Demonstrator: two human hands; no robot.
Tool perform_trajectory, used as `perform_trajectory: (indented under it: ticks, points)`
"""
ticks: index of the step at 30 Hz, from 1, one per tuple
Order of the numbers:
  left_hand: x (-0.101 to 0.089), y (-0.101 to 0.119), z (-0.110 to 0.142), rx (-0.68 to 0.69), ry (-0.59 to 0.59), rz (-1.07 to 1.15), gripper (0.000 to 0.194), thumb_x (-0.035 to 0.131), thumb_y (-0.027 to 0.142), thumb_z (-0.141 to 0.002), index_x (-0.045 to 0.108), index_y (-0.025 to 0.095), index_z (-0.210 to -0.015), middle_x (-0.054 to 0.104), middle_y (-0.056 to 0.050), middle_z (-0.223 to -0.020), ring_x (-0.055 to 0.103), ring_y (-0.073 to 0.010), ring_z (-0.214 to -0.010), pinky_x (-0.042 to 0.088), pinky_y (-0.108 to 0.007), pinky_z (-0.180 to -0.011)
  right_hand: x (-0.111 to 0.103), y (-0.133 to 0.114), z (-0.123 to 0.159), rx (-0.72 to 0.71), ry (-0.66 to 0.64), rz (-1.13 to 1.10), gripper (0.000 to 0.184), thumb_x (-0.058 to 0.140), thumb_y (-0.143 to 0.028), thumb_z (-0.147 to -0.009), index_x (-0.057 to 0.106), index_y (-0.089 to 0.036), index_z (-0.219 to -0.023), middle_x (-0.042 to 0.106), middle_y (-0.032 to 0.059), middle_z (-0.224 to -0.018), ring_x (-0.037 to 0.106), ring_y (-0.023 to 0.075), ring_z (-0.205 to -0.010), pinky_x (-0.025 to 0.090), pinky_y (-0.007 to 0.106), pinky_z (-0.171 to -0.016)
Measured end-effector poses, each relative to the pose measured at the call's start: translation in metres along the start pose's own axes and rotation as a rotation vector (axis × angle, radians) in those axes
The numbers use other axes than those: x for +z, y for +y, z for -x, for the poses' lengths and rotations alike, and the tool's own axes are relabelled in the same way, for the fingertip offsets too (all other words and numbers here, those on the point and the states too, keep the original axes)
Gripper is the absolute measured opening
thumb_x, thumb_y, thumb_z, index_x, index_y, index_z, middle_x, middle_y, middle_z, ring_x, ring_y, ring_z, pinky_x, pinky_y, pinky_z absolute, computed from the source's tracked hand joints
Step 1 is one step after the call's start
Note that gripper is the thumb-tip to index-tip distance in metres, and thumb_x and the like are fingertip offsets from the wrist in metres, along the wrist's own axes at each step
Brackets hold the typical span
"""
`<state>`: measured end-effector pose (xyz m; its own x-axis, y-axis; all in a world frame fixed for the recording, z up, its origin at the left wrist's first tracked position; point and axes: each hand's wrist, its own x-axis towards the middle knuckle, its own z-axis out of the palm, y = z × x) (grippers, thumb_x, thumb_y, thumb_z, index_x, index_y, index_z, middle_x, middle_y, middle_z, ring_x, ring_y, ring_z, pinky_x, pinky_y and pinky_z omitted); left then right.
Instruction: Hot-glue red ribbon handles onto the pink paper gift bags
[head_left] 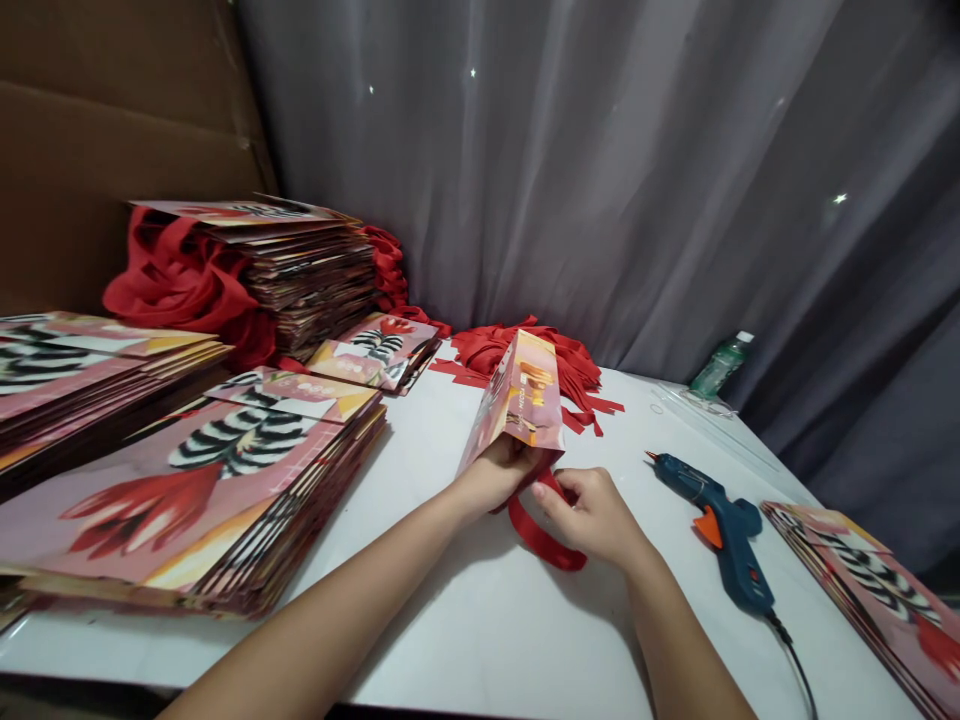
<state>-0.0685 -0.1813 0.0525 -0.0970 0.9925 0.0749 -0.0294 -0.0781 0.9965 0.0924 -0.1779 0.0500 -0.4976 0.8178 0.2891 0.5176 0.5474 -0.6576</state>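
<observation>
One printed bag, part-worked, gripped by the left hand; one red ribbon, loop hanging, pinched by the right hand; flat bag stack, completion unclear.

Both forearms cross the surface's near edge; the left hand's fingertips are hidden, the right hand's fingers curled.

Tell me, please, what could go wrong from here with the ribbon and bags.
The ribbon loops loosely below the right hand, so it could twist. The glue gun lies beside that arm and might get bumped. The large front stack of bags looks uneven and could slide.
</observation>
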Motion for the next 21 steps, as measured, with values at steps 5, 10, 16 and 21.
perform_trajectory:
  ticks: [5, 10, 16, 21]
  points:
    - [-0.011, -0.016, -0.01, 0.027, -0.247, -0.268, 0.039, 0.054, 0.048, -0.085, 0.066, 0.017, -0.104, 0.073, -0.008, -0.102, 0.066, -0.0268, -0.098, 0.052, -0.038, -0.089, 0.013, -0.002, -0.002, 0.024, 0.053, -0.01, 0.048, 0.045, -0.044, -0.092, 0.056, -0.019, -0.052, 0.057, 0.0022, -0.048, 0.047, 0.0138, -0.045, 0.032, 0.026, -0.047]
    - [-0.013, -0.022, -0.014, 0.158, -0.266, -0.626, 0.041, 0.039, 0.039, -0.093, 0.058, 0.018, -0.122, 0.066, -0.012, -0.12, 0.057, -0.0293, -0.119, 0.041, -0.043, -0.105, 0.003, 0.003, -0.002, 0.202, -0.039, 0.186, 0.055, 0.048, -0.059, -0.088, 0.05, -0.021, -0.049, 0.054, 0.0024, -0.045, 0.047, 0.0152, -0.042, 0.026, 0.026, -0.042]
    - [-0.024, -0.004, 0.004, 0.15, -0.45, -0.913, 0.041, 0.059, 0.026, -0.077, 0.061, 0.013, -0.116, 0.06, -0.019, -0.128, 0.055, -0.0336, -0.118, 0.041, -0.044, -0.103, -0.021, 0.017, -0.005, 0.545, -0.142, 0.514, 0.043, 0.048, -0.053, -0.09, 0.068, -0.017, -0.078, 0.072, 0.0162, -0.083, 0.068, 0.029, -0.076, 0.036, 0.03, -0.053]
    - [-0.054, 0.032, 0.003, -0.001, -0.407, -1.244, 0.033, 0.051, 0.047, -0.084, 0.068, 0.021, -0.074, 0.071, -0.007, -0.079, 0.067, -0.0232, -0.077, 0.049, -0.03, -0.073, -0.018, 0.028, -0.009, 0.592, -0.131, 0.42, 0.037, 0.053, -0.041, -0.088, 0.061, -0.017, -0.115, 0.071, 0.0171, -0.105, 0.068, 0.0321, -0.093, 0.044, 0.033, -0.065]
